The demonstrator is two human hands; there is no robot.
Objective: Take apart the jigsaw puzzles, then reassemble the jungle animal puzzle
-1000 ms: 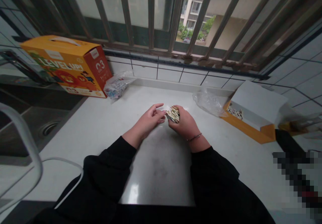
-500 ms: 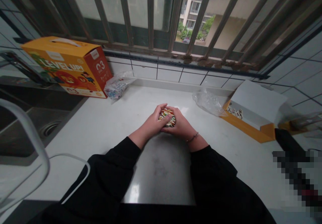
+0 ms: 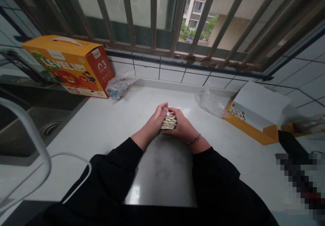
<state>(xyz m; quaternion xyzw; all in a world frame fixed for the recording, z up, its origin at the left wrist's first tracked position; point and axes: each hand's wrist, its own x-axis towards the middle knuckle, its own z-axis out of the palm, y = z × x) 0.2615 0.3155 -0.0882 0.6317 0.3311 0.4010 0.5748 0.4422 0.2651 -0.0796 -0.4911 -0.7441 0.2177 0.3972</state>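
Observation:
Between my two hands, just above or on the white countertop, is a stack of jigsaw puzzle pieces; their pale cut edges face up toward me. My right hand wraps round its right side, with the thumb at the near end and fingers at the far end. Pressed along the left side is my left hand, fingers together and thumb near the stack's upper left. Both palms are hidden, as is the underside of the stack.
An orange LEVEL UP! box stands at the back left beside a plastic bag of pieces. At right lie a crumpled clear bag and an open box holding pieces. The sink is left; a white cable loop is nearer.
Colourful printed faces showed on top before; now pale edges show. My left thumb has drawn back from across the top to the left side. My right hand has barely moved.

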